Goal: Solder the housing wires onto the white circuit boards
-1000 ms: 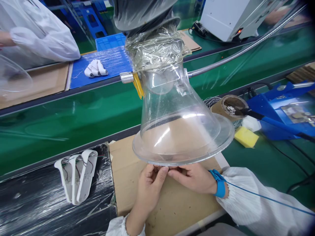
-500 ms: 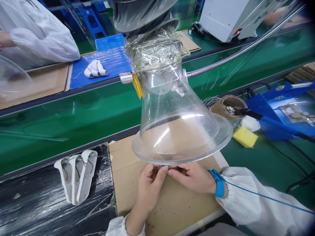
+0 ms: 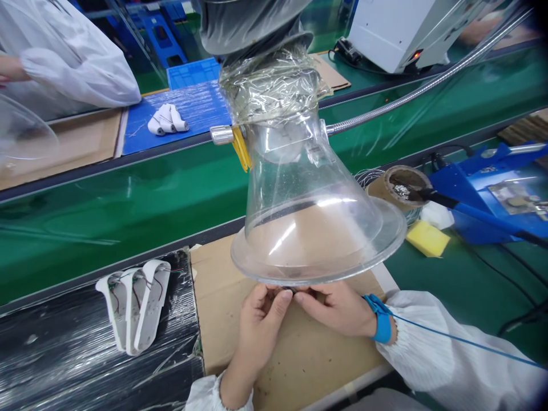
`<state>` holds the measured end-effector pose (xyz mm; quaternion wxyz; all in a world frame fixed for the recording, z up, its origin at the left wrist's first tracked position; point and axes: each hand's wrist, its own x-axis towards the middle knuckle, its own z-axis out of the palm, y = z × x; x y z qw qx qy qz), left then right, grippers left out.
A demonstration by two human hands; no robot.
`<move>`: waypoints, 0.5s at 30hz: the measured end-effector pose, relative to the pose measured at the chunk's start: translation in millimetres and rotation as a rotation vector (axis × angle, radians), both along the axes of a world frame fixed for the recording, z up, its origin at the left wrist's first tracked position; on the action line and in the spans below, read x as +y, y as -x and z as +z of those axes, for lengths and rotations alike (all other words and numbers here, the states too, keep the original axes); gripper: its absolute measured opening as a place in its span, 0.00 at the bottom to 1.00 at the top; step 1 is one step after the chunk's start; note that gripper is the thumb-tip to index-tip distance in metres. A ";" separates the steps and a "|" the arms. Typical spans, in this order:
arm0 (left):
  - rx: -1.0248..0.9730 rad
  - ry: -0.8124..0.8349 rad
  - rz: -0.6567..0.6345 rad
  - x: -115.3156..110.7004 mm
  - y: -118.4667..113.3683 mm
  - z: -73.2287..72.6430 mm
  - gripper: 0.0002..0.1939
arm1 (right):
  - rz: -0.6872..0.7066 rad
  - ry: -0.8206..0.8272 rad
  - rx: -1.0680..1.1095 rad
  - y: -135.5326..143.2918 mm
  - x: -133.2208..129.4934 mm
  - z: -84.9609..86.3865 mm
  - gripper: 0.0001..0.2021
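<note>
I see the left hand and right hand brought together, thumbs almost meeting. Each grip is narrow: the fingertips pinch a small dark part between them. It sits right at the meeting point, mostly hidden by fingers, so I cannot tell what it is. Just beyond the grip, the rim of a clear fume hood cuts across my view of the fingertips. Below the grip lies a cardboard sheet.

Left of the grip, well apart, I have three white casing shells side by side with thin wires inside, on a black film-wrapped surface. A blue wrist strap circles the right wrist, its cord trailing away over the white sleeve. Beyond the grip to the right are a yellow sponge and a cardboard tube. Far beyond, to the left, I see a co-worker's white sleeve.
</note>
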<state>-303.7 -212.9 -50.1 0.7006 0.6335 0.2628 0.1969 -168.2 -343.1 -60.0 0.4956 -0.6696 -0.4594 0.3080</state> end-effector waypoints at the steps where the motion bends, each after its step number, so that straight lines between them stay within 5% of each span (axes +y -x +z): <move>1: -0.002 0.009 0.003 -0.4 0.6 0.2 0.14 | 0.001 0.000 -0.001 -0.2 -0.2 0.1 0.11; 15: -0.038 0.061 0.009 0.2 8.6 -11.7 0.11 | -0.005 0.014 -0.001 -0.3 -1.6 -1.4 0.11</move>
